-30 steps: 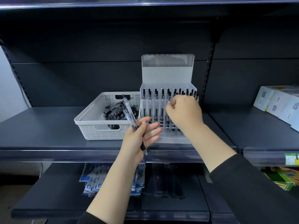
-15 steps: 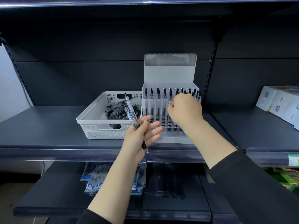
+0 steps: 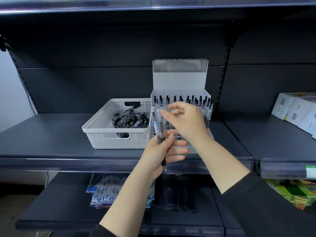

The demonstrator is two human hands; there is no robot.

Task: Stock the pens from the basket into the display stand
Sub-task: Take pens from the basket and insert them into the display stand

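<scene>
left hand (image 3: 160, 151) gripping pens (image 3: 158, 132), right hand (image 3: 186, 120) seemingly empty

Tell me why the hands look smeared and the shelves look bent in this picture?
Head view: the right hand is motion-blurred near the display stand; the left hand holding pens is sharper. The wide-angle lens bows the shelf edge. The upper shelf lies in shadow.

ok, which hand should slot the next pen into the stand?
Right hand: empty, fingers loose, already in front of the clear acrylic display stand. Left hand is busy gripping the spare clear-barrelled pens.
</scene>
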